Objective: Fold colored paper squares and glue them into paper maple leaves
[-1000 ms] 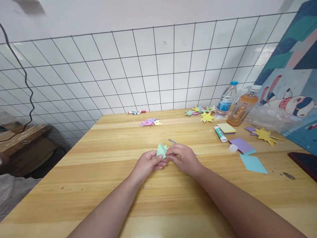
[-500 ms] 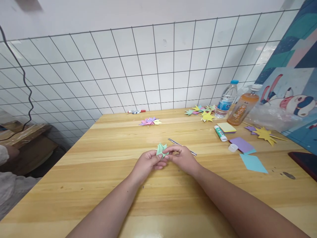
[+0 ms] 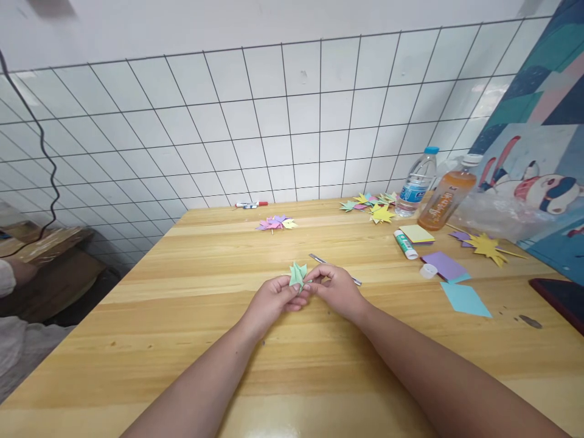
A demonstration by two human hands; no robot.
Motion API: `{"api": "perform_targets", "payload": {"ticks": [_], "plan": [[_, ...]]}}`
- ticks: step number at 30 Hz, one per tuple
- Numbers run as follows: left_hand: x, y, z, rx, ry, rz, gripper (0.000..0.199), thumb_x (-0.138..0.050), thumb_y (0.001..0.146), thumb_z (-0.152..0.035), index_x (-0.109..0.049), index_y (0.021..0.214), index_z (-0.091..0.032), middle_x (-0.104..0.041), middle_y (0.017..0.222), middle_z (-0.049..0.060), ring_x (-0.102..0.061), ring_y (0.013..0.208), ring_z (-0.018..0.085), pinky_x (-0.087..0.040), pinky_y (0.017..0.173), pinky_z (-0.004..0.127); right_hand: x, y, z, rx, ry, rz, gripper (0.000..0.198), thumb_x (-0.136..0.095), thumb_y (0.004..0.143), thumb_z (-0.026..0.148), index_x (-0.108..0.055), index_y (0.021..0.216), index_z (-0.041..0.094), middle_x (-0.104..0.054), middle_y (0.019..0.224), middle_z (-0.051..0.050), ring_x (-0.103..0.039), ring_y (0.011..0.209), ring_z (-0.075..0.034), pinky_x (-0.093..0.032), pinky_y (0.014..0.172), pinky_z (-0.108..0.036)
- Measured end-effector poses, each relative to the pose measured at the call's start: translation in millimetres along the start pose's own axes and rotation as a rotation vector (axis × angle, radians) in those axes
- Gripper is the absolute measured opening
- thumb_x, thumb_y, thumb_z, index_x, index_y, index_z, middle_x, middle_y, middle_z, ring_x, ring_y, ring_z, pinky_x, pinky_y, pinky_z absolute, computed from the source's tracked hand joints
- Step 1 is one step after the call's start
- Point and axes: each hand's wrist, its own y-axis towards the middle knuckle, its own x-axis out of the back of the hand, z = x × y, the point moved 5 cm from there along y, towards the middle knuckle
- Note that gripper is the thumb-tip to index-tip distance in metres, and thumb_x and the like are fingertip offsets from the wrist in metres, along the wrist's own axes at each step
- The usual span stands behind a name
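Head view: small green paper piece held between two hands above the bench

With the clock face centred on that paper, the white tiled wall [image 3: 301, 115] fills twelve o'clock, above the broad light-wood bench [image 3: 182, 292]. A clear plastic bottle with a blue cap [image 3: 413, 188] and an orange drink bottle with a white cap [image 3: 449, 198] stand at two, near the wall, probably to keep them away from the elbows.

The left hand [image 3: 277, 298] comes in from seven; its grip is closed on the paper, thumb on top and fingers beneath, likely to steady it. The right hand [image 3: 336, 289] comes in from five, its thumb and forefinger pinched together at the paper's right edge, which suggests fine work on one spot.

A pile of multicoloured pointed paper shapes [image 3: 382, 213] lies between one and two, a smaller pink, purple and yellow cluster [image 3: 277, 223] at eleven. A flat light-blue paper sheet [image 3: 465, 299] lies just past three, perhaps left there for easy reach.

The pale-green, pointed folded paper [image 3: 298, 274] sits at the centre, points upward. A green-and-white glue stick [image 3: 405, 244] lies between two and three. A slim silver tool [image 3: 317, 258] lies just beyond the right hand, partly hidden by it.
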Motion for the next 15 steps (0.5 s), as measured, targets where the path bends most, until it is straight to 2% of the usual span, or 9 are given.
{"api": "perform_targets", "payload": {"ticks": [4,10,15], "plan": [[-4.0,-1.1,-4.3,-0.046,0.029,0.039,0.038,-0.069,0.071,-0.042,-0.066,0.096,-0.014,-0.069,0.092,0.011,-0.065,0.08,0.018,-0.049,0.071,0.027,3.6,-0.2,-1.7,0.01,-0.104,-0.052,0.004,-0.066,0.067,0.022,-0.065,0.069,0.018,-0.061,0.067,0.001,-0.051,0.059,-0.011,-0.041,0.056,-0.024],[1.7,3.1,-3.3,-0.076,0.07,-0.035,0.039,-0.075,0.063,-0.041,-0.067,0.089,-0.012,-0.069,0.08,0.008,-0.063,0.073,0.016,-0.048,0.066,0.025,4.0,-0.2,3.7,0.042,-0.152,-0.047,0.006,-0.066,0.067,0.021,-0.068,0.072,0.019,-0.063,0.07,0.0,-0.052,0.062,-0.012,-0.043,0.06,-0.025],[0.5,4.4,-4.7,-0.129,0.069,-0.022,0.036,-0.074,0.064,-0.039,-0.067,0.086,-0.011,-0.067,0.072,0.006,-0.06,0.065,0.013,-0.046,0.062,0.024,4.4,-0.5,7.2,0.038,-0.121,-0.042,0.005,-0.066,0.067,0.023,-0.066,0.067,0.018,-0.063,0.067,0.0,-0.053,0.062,-0.013,-0.043,0.06,-0.025]]}}
